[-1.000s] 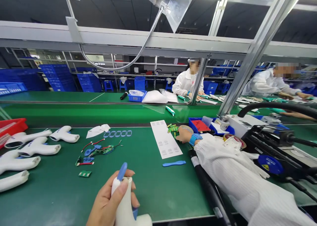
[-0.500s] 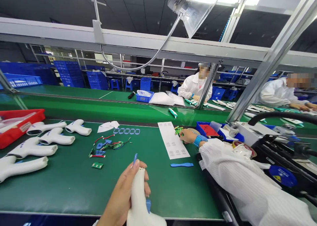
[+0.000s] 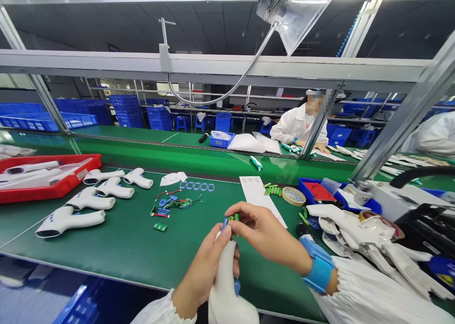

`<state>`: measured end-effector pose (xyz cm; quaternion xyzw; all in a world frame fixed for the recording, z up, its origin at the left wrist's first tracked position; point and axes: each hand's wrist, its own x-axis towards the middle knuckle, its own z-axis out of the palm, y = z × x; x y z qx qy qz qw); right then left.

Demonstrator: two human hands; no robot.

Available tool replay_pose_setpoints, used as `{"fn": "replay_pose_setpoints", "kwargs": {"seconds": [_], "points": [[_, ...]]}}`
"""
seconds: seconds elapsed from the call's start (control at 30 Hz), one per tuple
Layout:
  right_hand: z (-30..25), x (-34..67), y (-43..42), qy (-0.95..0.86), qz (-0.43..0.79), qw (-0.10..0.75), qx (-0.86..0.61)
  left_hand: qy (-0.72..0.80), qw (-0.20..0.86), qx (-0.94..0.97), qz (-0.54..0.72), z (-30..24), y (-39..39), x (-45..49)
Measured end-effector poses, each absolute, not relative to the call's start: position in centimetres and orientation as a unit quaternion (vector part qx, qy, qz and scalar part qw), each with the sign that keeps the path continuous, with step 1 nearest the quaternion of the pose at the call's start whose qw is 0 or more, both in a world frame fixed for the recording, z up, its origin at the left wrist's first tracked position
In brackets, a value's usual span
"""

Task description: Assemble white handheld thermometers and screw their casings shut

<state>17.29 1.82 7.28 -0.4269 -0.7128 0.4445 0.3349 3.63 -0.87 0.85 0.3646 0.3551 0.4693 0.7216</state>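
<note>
My left hand (image 3: 209, 262) is wrapped round the handle of a white pistol-shaped housing (image 3: 227, 272), held with the handle end up and a blue trigger (image 3: 237, 287) on its side. A narrow blue flap (image 3: 224, 223) stands out at the handle's top, by my left thumb. Small green batteries (image 3: 233, 217) are pinched in the fingers of my right hand (image 3: 261, 231), right at that open end. Whether they are inside the handle, I cannot tell. More green batteries (image 3: 273, 190) lie beyond, beside a paper sheet (image 3: 254, 186).
Several white housings (image 3: 88, 201) lie at left by a red tray (image 3: 81, 172). Wired circuit boards (image 3: 181, 203) and blue frames (image 3: 197, 186) rest mid-bench. To the right are a tape roll (image 3: 294, 196), a blue bin (image 3: 373, 204) and piled white shells (image 3: 359, 229). A co-worker (image 3: 296, 122) sits opposite.
My right hand has come back from the battery pile to the handle end, bringing green batteries. My left hand still holds the white housing. The view has swung left.
</note>
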Motion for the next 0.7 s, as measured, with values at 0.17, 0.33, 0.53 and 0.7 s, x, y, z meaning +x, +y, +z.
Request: {"fn": "replay_pose_setpoints", "kwargs": {"seconds": [0.17, 0.33, 0.53, 0.7], "points": [[7.3, 17.6, 1.7, -0.699, 0.490, 0.324, -0.408, 0.352, 0.693, 0.411, 0.477, 0.9, -1.3, 3.6], [7.4, 17.1, 1.3, -0.639, 0.514, 0.411, -0.399, 0.323, 0.704, 0.386, 0.501, 1.5, -1.4, 3.8], [6.9, 16.5, 0.8, -0.620, 0.520, 0.455, -0.373, 0.287, 0.734, 0.358, 0.501, 2.0, -1.5, 3.9], [7.1, 17.2, 0.2, -0.718, 0.401, 0.433, -0.369, 0.301, 0.744, 0.356, 0.479, 2.1, -1.5, 3.5]]}}
